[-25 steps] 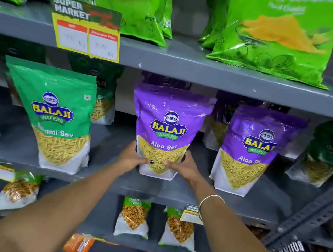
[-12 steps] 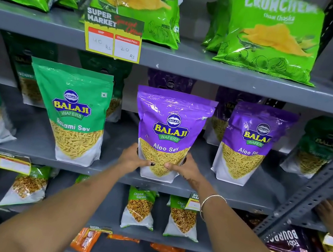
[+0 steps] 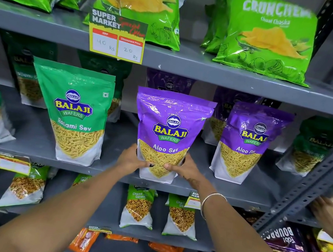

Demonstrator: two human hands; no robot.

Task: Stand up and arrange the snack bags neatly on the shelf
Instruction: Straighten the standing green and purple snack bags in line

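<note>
A purple Aloo Sev bag [image 3: 171,124] stands upright at the front of the grey middle shelf [image 3: 110,172]. My left hand [image 3: 132,159] grips its lower left side and my right hand [image 3: 185,169] its lower right side, thumbs across the front. A second purple Aloo Sev bag [image 3: 248,143] stands to its right, leaning slightly. A green Ratlami Sev bag [image 3: 77,111] stands to the left. More purple and green bags stand behind them in shadow.
Green chip bags [image 3: 269,35] lie on the upper shelf above a price tag [image 3: 117,37]. Small Chana Garam packs [image 3: 138,206] fill the shelf below. A slanted metal upright [image 3: 313,186] crosses at right, where another person's hand [image 3: 326,213] reaches in.
The view has shifted so the shelf contents sit further right and lower. Both hands stay on the purple bag, which stands a little more upright.
</note>
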